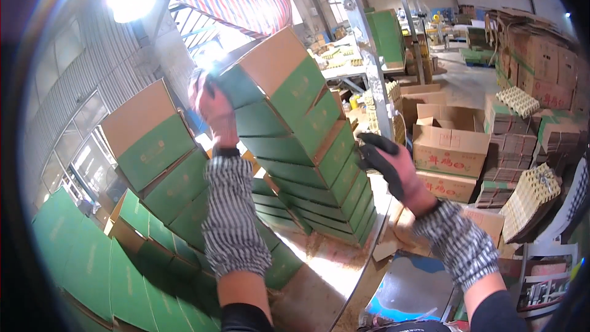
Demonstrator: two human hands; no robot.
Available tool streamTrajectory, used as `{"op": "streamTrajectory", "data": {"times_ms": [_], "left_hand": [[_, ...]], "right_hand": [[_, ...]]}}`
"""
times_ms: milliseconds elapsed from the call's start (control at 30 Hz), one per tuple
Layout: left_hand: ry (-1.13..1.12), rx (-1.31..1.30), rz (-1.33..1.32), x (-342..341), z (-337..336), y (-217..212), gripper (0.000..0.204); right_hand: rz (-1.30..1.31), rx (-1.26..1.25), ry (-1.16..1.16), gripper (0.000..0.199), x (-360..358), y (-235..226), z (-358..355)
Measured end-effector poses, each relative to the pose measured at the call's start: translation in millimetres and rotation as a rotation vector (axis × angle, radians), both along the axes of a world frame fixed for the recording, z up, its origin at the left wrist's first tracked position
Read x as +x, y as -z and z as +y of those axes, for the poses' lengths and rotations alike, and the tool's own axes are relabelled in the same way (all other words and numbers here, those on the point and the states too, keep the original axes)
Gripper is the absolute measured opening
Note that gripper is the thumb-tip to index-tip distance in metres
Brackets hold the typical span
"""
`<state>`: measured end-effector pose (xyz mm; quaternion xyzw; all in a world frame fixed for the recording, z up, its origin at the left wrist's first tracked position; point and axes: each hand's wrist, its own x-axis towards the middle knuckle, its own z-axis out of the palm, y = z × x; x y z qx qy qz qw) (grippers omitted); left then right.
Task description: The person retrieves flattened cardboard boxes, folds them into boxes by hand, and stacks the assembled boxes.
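A tall stack of green and brown cardboard boxes point(307, 141) rises in front of me. My left hand point(212, 104), in a pink and black glove with a striped sleeve cover, presses against the upper left side of the top box point(276, 71). My right hand point(384, 163), gloved the same way, rests against the right side of the stack about halfway down. Both hands lie flat on the cardboard.
A second stack of green boxes point(157, 166) stands to the left, with more green boxes point(92, 264) low at the left. Open brown cartons point(448, 141), egg trays point(531, 190) and piled cardboard point(541, 61) fill the right. A metal post point(369, 55) stands behind the stack.
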<state>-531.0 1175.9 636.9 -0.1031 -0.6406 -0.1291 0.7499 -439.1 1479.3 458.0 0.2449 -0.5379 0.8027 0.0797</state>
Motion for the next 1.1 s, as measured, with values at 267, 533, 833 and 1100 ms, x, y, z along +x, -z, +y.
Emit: {"op": "streamTrajectory", "data": {"times_ms": [267, 533, 833, 1100], "left_hand": [[0.423, -0.379, 0.294, 14, 141, -6, 0.025], [1.541, 0.004, -0.849, 50, 162, 178, 0.071], [0.805, -0.021, -1.774, 158, 212, 593, 0.082], [1.092, 0.779, -2.064, 173, 215, 670, 0.061]], "right_hand": [[0.279, -0.414, 0.023, 0.036, -93, -90, -45], [-0.164, -0.395, 0.291, 0.044, 16, 122, 143], [-0.876, -0.540, 0.765, 0.037, 227, 521, 186], [-0.496, 1.409, 0.775, 0.064, 175, 386, 110]]}}
